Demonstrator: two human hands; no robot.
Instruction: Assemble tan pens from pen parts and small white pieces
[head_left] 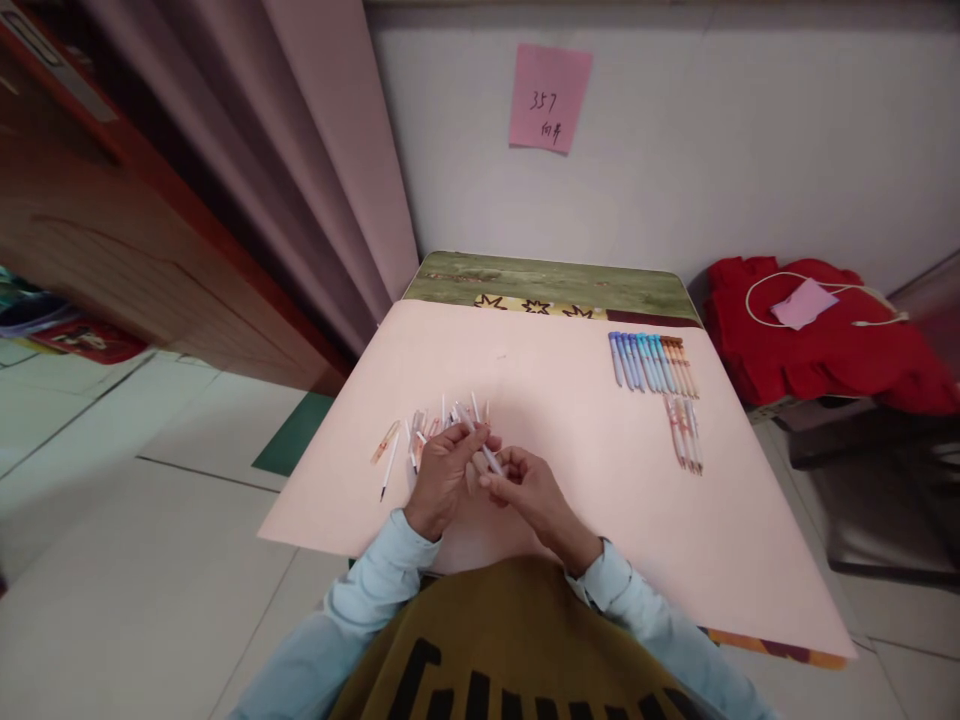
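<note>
Both my hands meet over the near middle of the pink-covered table. Between them a slim whitish pen [491, 460] lies at a slant. My left hand [446, 470] is closed, thumb and fingers pinching its upper end. Lower down, my right hand [529, 488] pinches the other end. Just beyond and left of my left hand lies a loose pile of pen parts [420, 425], with clear barrels partly covered by my fingers. A white ink refill [389, 468] with a dark tip and a clear orange-tinted barrel [385, 442] lie at the pile's left edge.
A row of blue, purple and brown-topped pens [652, 363] lies at the table's far right. Several clear pens [683, 435] lie just nearer. Pink paper [585, 500] covers the table. Beyond its right edge sits red cloth [810, 350] with a cable. A wooden door [150, 230] stands left.
</note>
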